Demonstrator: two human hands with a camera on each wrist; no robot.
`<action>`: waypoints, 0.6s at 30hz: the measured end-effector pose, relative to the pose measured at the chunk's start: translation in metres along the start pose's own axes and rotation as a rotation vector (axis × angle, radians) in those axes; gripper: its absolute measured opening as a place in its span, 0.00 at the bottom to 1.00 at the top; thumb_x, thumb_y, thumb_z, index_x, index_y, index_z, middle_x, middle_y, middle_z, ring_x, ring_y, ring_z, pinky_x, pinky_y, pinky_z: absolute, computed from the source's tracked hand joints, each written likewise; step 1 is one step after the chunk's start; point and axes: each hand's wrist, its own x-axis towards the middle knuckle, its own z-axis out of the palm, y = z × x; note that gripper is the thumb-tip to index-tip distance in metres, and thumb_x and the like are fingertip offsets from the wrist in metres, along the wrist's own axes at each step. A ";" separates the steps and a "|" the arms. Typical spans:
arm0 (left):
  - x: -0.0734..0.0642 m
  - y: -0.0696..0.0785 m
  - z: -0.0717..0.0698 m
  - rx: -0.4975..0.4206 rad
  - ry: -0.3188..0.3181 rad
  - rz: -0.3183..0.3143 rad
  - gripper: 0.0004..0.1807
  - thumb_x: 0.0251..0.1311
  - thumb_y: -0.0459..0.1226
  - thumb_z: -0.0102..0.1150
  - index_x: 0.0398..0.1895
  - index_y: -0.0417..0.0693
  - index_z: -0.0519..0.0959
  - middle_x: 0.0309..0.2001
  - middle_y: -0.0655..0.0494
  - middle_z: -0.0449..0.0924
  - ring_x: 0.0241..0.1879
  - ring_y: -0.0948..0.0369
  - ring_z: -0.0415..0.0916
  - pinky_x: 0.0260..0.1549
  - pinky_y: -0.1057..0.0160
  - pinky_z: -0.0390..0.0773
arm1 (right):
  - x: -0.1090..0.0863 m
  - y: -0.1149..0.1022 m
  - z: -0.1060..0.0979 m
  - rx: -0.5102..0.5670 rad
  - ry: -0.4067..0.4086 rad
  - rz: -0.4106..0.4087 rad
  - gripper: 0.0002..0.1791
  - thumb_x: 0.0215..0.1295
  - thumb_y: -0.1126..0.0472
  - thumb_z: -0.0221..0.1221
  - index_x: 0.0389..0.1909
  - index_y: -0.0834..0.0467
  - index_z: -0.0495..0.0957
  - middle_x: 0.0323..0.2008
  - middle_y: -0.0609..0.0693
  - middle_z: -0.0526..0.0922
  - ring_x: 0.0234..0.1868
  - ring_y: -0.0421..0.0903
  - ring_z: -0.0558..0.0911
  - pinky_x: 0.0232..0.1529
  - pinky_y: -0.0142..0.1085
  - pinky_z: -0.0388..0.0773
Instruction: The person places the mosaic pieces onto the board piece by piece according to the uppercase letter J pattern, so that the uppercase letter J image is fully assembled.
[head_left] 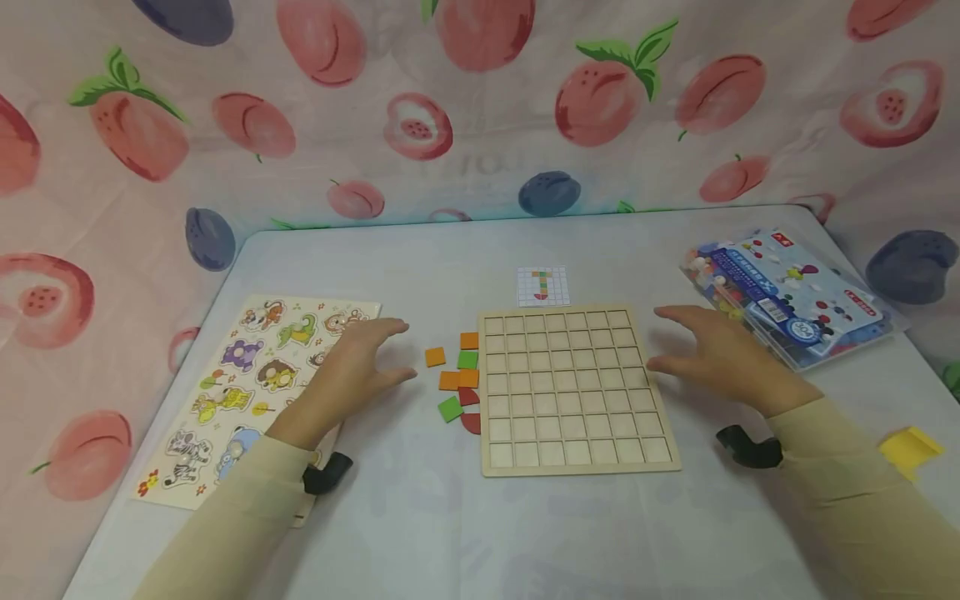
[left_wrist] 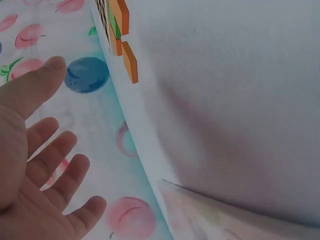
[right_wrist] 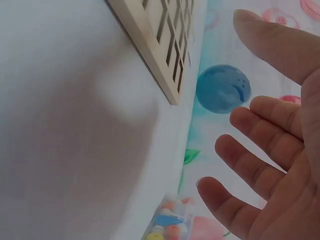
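A wooden grid board [head_left: 568, 392] with square cells lies mid-table. Along its left edge are several small flat tiles: orange squares [head_left: 435, 357], green squares [head_left: 451, 409] and red rounded pieces [head_left: 471, 423]. Behind the board lies a small pattern card [head_left: 543, 287] with a coloured figure on a grid. My left hand [head_left: 341, 379] hovers left of the tiles, over the edge of an animal picture board [head_left: 255, 375], fingers and thumb spread, holding nothing. Just right of the grid board, my right hand [head_left: 720, 358] is held the same way; its spread fingers [right_wrist: 250, 165] hold nothing.
A clear plastic box [head_left: 795, 296] of colourful beads with a printed blue lid sits at the back right. Near the right edge lies a yellow piece [head_left: 911, 452]. A fruit-print cloth [head_left: 480, 108] hangs behind the white table [head_left: 405, 533].
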 end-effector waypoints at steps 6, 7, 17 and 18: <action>0.000 0.005 0.004 -0.006 -0.039 -0.018 0.33 0.54 0.40 0.75 0.63 0.40 0.76 0.63 0.44 0.75 0.64 0.45 0.67 0.64 0.44 0.65 | 0.000 0.000 0.006 0.020 -0.002 -0.039 0.43 0.60 0.47 0.71 0.69 0.67 0.67 0.67 0.68 0.68 0.68 0.67 0.64 0.66 0.62 0.60; 0.000 0.005 0.005 -0.007 -0.045 -0.022 0.33 0.54 0.40 0.75 0.63 0.40 0.76 0.63 0.44 0.75 0.64 0.45 0.67 0.64 0.44 0.66 | 0.000 0.000 0.006 0.022 -0.007 -0.041 0.43 0.60 0.47 0.71 0.69 0.67 0.67 0.67 0.68 0.68 0.68 0.67 0.64 0.66 0.62 0.60; 0.002 0.005 0.012 -0.023 -0.096 -0.050 0.31 0.55 0.42 0.75 0.62 0.45 0.78 0.62 0.48 0.76 0.64 0.47 0.67 0.62 0.45 0.69 | 0.000 -0.006 0.012 0.053 -0.077 -0.012 0.45 0.59 0.47 0.71 0.70 0.67 0.65 0.68 0.69 0.67 0.67 0.68 0.66 0.65 0.63 0.61; 0.002 0.005 0.013 -0.020 -0.100 -0.047 0.30 0.55 0.42 0.75 0.62 0.45 0.79 0.62 0.48 0.77 0.64 0.48 0.68 0.61 0.45 0.69 | 0.000 -0.006 0.013 0.054 -0.079 -0.012 0.44 0.59 0.48 0.71 0.70 0.67 0.66 0.68 0.69 0.67 0.68 0.68 0.65 0.65 0.63 0.60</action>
